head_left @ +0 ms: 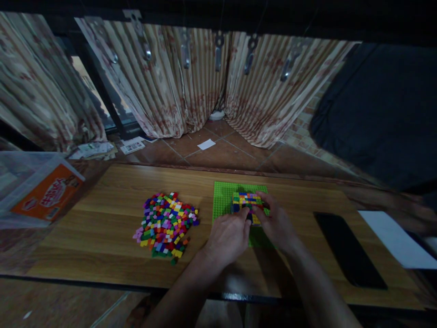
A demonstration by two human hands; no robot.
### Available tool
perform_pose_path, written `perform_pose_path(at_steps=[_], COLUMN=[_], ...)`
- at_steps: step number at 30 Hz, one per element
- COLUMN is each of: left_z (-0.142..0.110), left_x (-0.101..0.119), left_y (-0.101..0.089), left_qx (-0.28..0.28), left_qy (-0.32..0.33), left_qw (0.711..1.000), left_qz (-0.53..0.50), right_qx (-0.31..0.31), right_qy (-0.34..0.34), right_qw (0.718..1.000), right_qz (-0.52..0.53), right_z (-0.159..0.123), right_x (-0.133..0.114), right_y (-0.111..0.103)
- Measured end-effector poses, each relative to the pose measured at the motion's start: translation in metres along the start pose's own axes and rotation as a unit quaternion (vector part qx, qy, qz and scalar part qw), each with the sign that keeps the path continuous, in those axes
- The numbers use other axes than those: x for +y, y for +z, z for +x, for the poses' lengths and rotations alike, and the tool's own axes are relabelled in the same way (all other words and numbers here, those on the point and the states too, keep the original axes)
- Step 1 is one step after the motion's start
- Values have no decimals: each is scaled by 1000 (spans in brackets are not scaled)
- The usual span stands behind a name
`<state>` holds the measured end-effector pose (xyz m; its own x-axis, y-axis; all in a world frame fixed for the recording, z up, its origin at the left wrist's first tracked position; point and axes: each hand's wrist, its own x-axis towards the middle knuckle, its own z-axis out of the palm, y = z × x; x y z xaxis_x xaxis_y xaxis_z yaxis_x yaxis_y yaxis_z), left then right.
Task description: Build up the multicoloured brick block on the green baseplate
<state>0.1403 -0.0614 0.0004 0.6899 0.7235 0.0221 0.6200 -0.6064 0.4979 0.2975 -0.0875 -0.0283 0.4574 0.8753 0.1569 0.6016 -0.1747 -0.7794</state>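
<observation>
A multicoloured structure of toy building bricks (245,197) stands on a green studded baseplate (221,193). My left hand (228,234) is at its near left side, fingers curled together and their tips at the bricks. Whatever those fingertips may hold is too small to make out. At the structure's right side is my right hand (277,223), with thumb and fingers closed around its edge. Both hands hide much of the front of the structure. Left of the baseplate lies a loose heap of small coloured bricks (167,223).
The wooden table (112,209) carries a black flat panel (350,250) and a white sheet (399,239) on the right. A clear plastic box with an orange label (51,191) stands at the left. Behind the table hang striped curtains (164,86).
</observation>
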Motion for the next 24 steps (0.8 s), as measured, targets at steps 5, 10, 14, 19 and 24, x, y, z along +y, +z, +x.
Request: perform_pose_path(at_steps=[5,10,14,19,24], left_z=[-1,0,0,-4,-8], left_x=[-1,0,1,-6,-36], left_y=[2,0,-3,-11,-32], left_qx=[12,7,-1,10,117], left_qy=[3,2,3,16,-11], left_qw=[1000,1000,1000,999,978], left_qz=[-1,3,-1,-50,-170], right_qx=[-9,4,7,19,142], right_qy=[34,26,19,54,27], right_qw=[998,999,999,993,981], right_qz=[44,20,25,99,127], right_z=[3,2,1,4,5], right_x=[0,-3,-1,2,-14], right_y=[2,5,7,2,-10])
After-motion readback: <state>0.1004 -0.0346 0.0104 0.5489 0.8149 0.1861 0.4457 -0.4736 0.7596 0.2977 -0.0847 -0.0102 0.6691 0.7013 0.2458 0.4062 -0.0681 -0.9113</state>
